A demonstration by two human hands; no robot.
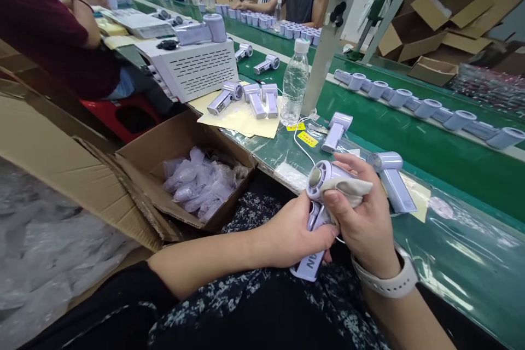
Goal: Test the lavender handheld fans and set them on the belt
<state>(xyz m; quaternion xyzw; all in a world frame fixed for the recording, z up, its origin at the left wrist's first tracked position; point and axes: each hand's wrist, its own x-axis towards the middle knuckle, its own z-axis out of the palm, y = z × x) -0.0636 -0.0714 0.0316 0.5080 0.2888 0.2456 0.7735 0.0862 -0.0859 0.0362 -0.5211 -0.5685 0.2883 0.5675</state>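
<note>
A lavender handheld fan [315,178] is tilted above my lap, its round head up and its lettered handle pointing down. My left hand [293,232] is wrapped round the handle just below the head. With my right hand [365,219] I pinch a white cloth [348,190] and press it against the side of the fan head. On the bench close by, another lavender fan [394,180] lies beyond my right hand. One more fan [337,131] rests behind the fan I hold, near a white cable [301,145].
A clear plastic bottle [295,85] stands on the green bench [459,251]. Several fans lie on yellow paper [262,127] beside a white vented box [200,68]. A cardboard box [184,139] of wrapped parts sits left. Fan bodies line the conveyor [455,136]. Other people work across and left.
</note>
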